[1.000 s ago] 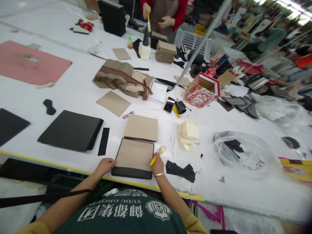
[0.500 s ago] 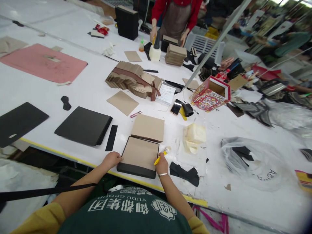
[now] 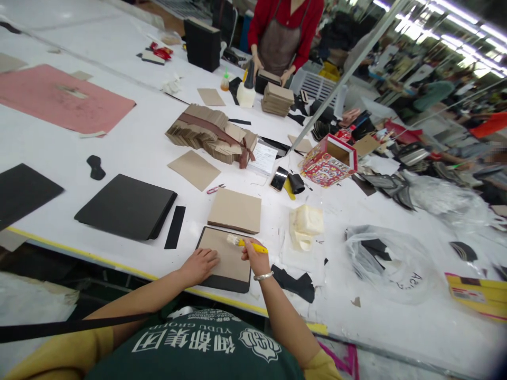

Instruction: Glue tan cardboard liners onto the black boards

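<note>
My right hand point(image 3: 255, 257) is closed on a yellow-handled brush point(image 3: 247, 244), its pale bristles over the upper part of a tan board point(image 3: 227, 258). The board lies on a black sheet point(image 3: 227, 284) that shows as a border around it, wider at the near side. My left hand point(image 3: 200, 265) rests flat on the board's left part, fingers spread. Just beyond sits a stack of tan boards point(image 3: 234, 210). A black strip point(image 3: 175, 227) and a stack of black sheets point(image 3: 127, 206) lie to the left.
Right of the boards are a cut-open plastic container point(image 3: 304, 224), black scraps point(image 3: 293, 282) and a plastic bag point(image 3: 390, 264). Small red-handled snips point(image 3: 215, 189), a phone point(image 3: 279, 178) and a patterned box point(image 3: 329, 160) lie farther back. Another person point(image 3: 283, 37) works across the table.
My left hand has moved from the board's left edge onto its surface. My right hand has lifted from the right edge, bringing the brush over the board. The black near side now lies flatter.
</note>
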A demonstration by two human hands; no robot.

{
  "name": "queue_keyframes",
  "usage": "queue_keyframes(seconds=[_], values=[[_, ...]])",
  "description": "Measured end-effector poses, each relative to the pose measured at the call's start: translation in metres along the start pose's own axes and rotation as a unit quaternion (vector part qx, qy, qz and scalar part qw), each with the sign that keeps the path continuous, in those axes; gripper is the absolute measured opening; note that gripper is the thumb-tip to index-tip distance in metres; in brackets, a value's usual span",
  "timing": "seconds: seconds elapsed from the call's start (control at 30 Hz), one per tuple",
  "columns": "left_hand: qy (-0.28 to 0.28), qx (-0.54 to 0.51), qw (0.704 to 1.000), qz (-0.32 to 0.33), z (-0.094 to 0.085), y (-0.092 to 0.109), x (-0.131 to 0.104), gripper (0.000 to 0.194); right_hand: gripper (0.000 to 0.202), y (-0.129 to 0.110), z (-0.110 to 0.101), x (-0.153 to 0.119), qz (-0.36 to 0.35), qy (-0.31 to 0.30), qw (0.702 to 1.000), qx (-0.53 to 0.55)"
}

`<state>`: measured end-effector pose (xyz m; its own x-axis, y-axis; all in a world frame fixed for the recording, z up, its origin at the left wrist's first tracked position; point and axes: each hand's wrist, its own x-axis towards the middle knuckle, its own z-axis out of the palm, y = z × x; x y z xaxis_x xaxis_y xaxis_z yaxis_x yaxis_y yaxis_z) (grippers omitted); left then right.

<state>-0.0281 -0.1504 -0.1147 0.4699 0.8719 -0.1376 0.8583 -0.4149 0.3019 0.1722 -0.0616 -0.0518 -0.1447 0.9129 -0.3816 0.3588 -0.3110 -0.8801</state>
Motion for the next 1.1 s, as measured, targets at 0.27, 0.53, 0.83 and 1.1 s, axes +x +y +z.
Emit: queue_keyframes(seconds=[0.27,0.53,0.83,1.1], values=[[0.011,-0.015,1.0,-0.01,0.011,-0.002,-0.008,0.046,0.024,0.007,0.097,0.034,-0.01,-0.024,1.0,-0.001],[0.01,-0.023,0.999,-0.019,0.015,-0.005,-0.01,0.043,0.023,0.039,0.016,0.029,0.006,0.065,0.994,-0.085],[-0.009,-0.02,1.0,-0.02,0.017,-0.005,-0.008,0.042,0.025,0.051,-0.054,-0.008,0.033,0.141,0.988,-0.053],[-0.008,-0.005,1.0,0.0,0.017,-0.001,-0.005,0.042,0.027,0.023,0.048,0.002,-0.021,0.019,0.997,0.075]])
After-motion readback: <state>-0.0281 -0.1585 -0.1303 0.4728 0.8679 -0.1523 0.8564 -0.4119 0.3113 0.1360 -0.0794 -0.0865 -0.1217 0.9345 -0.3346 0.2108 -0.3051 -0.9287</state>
